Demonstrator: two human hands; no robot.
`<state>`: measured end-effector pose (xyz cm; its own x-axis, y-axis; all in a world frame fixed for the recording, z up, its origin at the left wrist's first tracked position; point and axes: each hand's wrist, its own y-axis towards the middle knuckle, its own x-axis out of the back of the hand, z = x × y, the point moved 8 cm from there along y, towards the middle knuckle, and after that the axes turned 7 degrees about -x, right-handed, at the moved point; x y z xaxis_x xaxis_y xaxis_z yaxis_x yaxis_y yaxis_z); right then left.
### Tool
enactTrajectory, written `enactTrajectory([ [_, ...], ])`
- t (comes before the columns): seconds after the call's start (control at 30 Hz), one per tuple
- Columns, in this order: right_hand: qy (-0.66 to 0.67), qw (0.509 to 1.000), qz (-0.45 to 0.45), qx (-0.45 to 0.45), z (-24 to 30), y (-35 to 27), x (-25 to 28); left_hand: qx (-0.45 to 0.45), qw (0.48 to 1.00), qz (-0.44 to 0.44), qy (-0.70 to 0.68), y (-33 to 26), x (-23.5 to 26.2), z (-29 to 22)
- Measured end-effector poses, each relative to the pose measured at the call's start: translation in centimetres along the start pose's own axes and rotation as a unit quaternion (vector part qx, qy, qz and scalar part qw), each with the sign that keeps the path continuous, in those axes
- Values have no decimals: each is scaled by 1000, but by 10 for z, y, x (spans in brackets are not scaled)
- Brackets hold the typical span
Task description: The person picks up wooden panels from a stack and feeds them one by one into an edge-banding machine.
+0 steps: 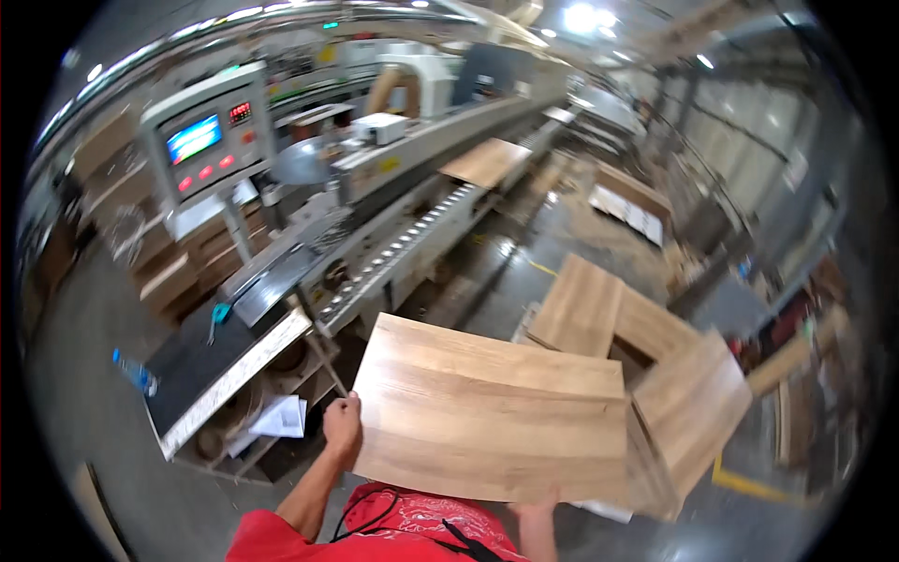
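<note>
1. On our left we see a black-topped table (201,356) with a pale, speckled front edge.
2. At its left edge we find a clear plastic bottle (140,377) with a blue cap.
3. We spot a small teal tool (219,314) near the table's far edge.
4. Below the tabletop we make out white papers (285,418).
5. Farther back we see brown cardboard boxes (170,284), piled up.
6. Above them we notice a grey control panel (198,136) with a lit screen and red buttons.
7. On our right we see a yellow floor line (746,483).
8. Overhead we have a bright ceiling lamp (587,18).
</note>
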<state>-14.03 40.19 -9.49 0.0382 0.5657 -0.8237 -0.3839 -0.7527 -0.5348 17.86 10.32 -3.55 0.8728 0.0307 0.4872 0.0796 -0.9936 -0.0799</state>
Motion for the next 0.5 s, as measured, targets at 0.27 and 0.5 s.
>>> enactTrajectory([
  [0.27,-171,963,-29,-206,-173,117,-52,60,968,-241,-22,-6,205,139],
  [0.5,-405,879,-13,-252,-317,139,-147,120,906,-396,-86,-38,296,235],
])
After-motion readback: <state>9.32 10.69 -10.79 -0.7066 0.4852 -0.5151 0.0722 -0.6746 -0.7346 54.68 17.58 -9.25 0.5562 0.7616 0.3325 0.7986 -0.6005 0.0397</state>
